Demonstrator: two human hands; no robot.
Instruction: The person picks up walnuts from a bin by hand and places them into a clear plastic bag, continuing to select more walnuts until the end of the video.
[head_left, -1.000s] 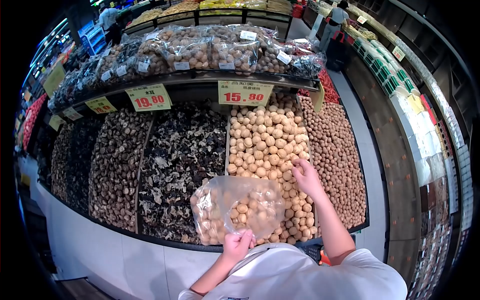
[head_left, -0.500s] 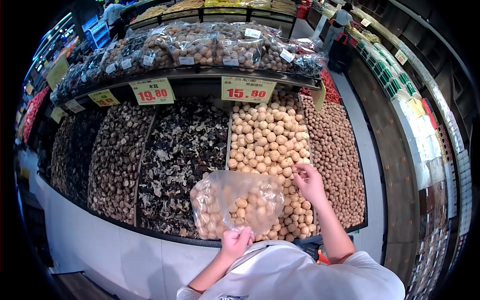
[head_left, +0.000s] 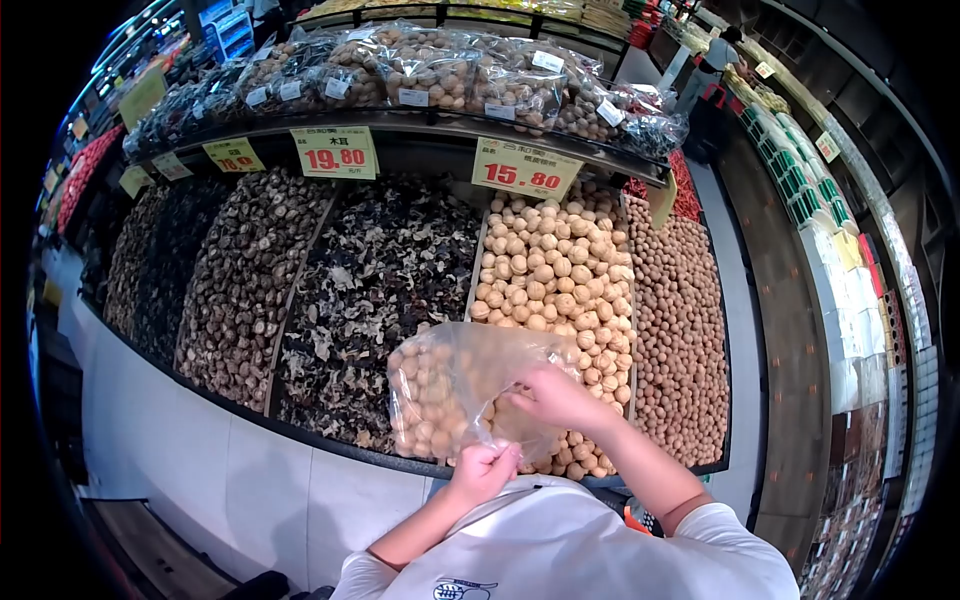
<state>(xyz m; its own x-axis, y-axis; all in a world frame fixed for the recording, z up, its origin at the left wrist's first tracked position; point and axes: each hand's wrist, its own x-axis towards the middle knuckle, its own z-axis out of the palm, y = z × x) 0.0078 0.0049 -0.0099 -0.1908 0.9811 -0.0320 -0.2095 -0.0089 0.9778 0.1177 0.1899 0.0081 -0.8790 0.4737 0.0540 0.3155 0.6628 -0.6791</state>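
A clear plastic bag (head_left: 425, 385), partly filled with walnuts, rests over the front of the walnut bin. My left hand (head_left: 487, 468) pinches the bag's rim at its near edge. At the bag's open mouth is my right hand (head_left: 553, 396), its fingers curled inward and partly behind the film; whatever they hold is hidden. Pale loose walnuts (head_left: 545, 265) fill the bin beyond and to the right of the bag.
Dried black fungus (head_left: 375, 290) lies in the bin to the left, small brown round goods (head_left: 680, 340) to the right. Price signs (head_left: 527, 170) hang below a shelf of packed bags (head_left: 430, 80). A person (head_left: 715, 60) stands at the far right aisle.
My right hand has moved left from the loose walnuts to the bag's mouth. The left hand keeps its hold on the rim. The camera view has shifted slightly.
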